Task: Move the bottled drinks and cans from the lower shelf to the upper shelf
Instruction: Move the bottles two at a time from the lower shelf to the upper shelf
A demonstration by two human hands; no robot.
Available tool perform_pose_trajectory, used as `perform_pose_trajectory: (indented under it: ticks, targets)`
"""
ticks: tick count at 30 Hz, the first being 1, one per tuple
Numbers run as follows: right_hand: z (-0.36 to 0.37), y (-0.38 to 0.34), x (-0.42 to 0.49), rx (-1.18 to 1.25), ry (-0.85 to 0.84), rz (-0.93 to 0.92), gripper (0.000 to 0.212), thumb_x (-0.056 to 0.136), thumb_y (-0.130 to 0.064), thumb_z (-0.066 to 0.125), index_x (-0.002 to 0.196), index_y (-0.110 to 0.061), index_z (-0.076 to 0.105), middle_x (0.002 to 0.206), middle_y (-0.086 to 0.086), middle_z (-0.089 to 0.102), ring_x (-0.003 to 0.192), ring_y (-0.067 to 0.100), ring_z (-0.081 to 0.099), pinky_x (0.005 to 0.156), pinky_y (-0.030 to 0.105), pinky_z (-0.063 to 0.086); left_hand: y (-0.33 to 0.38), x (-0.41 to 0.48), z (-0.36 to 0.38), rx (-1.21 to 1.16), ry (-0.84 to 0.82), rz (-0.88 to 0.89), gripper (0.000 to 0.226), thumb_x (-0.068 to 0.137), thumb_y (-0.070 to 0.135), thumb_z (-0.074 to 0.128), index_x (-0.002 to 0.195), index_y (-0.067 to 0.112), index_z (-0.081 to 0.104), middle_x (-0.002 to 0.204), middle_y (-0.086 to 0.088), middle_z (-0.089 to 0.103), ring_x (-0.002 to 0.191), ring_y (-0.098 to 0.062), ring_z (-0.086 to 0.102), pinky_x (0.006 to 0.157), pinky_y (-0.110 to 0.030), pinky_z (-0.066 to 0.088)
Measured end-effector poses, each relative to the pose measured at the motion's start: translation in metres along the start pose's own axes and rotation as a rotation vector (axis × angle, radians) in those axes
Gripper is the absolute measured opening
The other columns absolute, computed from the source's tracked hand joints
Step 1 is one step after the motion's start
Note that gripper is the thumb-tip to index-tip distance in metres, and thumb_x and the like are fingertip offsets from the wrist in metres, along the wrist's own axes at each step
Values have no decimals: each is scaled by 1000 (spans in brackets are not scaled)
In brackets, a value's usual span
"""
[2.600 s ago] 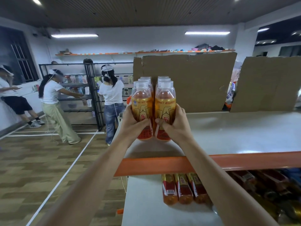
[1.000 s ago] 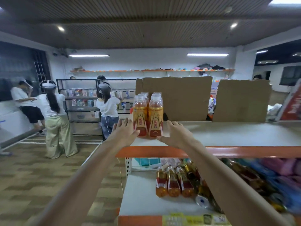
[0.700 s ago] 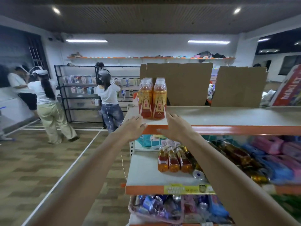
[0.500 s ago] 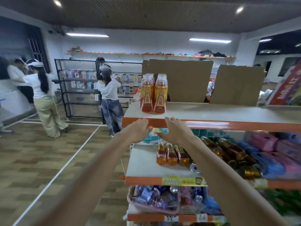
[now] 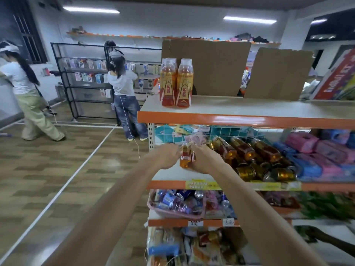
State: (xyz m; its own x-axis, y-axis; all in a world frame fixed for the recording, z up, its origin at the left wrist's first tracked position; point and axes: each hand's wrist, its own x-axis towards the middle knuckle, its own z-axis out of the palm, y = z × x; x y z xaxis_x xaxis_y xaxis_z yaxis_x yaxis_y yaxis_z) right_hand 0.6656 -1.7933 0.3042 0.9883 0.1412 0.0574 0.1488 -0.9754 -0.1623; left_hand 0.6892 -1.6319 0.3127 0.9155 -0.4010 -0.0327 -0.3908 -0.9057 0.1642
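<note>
Where upper shelf [image 5: 249,106] bears upright bottles [image 5: 176,83], cardboard [image 5: 215,68] behind; wood-pattern floor [image 5: 48,169].

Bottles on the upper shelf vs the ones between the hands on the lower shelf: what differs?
Pose: upper-shelf bottles stand upright; lower-shelf bottles lie on their sides, bases toward the camera.
Contact: upper-shelf bottles stand untouched; lower-shelf bottles are gripped between the left hand and right hand.
Shared: orange drink, red-and-gold labels.

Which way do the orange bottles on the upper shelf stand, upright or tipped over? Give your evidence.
Upright. The orange bottles rest on their bases on the upper shelf, caps uppermost.
</note>
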Motion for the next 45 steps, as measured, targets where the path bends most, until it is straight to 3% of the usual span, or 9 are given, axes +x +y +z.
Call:
perform_pose_trajectory:
  ticks: [3,7,14,20,30,36,39,42,45]
  targets:
    - [17,6,-3,0,-61,28,56,83,-48,62,127,-16,50,124,6,60,107,27,60,84,43,55,1,-1,20,-23,-35,-8,47,106,35,26,137,5,44,142,-16,48,127,-29,47,102,-39,38]
    - [42,19,-7,-21,-136,61,57,90,-42,63,134,-11,47,133,9,54,118,29,55,88,41,52,0,7,51,-9,-72,-37,49,106,35,25,136,2,43,139,-19,47,127,-32,44,101,-42,37]
    - [84,51,6,66,-195,129,62,85,-36,69,135,-12,43,115,8,58,97,25,59,78,35,52,-3,46,108,25,-174,-24,46,105,36,29,128,1,48,134,-19,50,125,-32,45,104,-43,36]
    - [116,90,50,165,-207,141,65,85,-35,67,141,-14,40,140,7,50,123,27,53,95,41,50,1,92,135,30,-226,-47,42,106,33,28,128,5,50,133,-14,51,125,-29,46,104,-43,38]
    - [149,147,142,274,-50,75,71,85,-33,69,142,-4,39,138,16,47,129,31,46,103,41,46,-5,191,162,-22,-162,-53,49,104,32,34,145,6,34,153,-14,34,141,-31,30,115,-44,28]
    - [168,154,170,352,-120,34,91,87,-27,70,155,-4,15,155,16,28,146,31,24,118,45,30,-12,232,169,9,-171,-128,59,105,32,26,156,9,6,163,-10,5,151,-29,0,122,-46,12]
    - [177,152,176,332,-116,-5,85,88,-23,70,153,-4,19,159,14,22,149,30,18,120,43,26,-19,253,178,23,-181,-109,57,103,35,22,156,17,11,164,-8,1,150,-34,-6,121,-53,12]
    - [182,151,181,307,-127,-13,81,92,-21,66,155,-6,17,163,11,10,152,28,6,120,39,20,-32,273,197,71,-238,-66,77,85,51,0,153,23,25,164,-9,5,148,-42,-6,116,-61,15]
    - [188,151,182,298,-172,1,80,95,-19,61,157,-9,12,166,7,-1,153,27,-2,120,40,19,-24,269,192,145,-229,29,53,103,32,21,154,19,25,163,-6,11,148,-42,-2,118,-59,6]
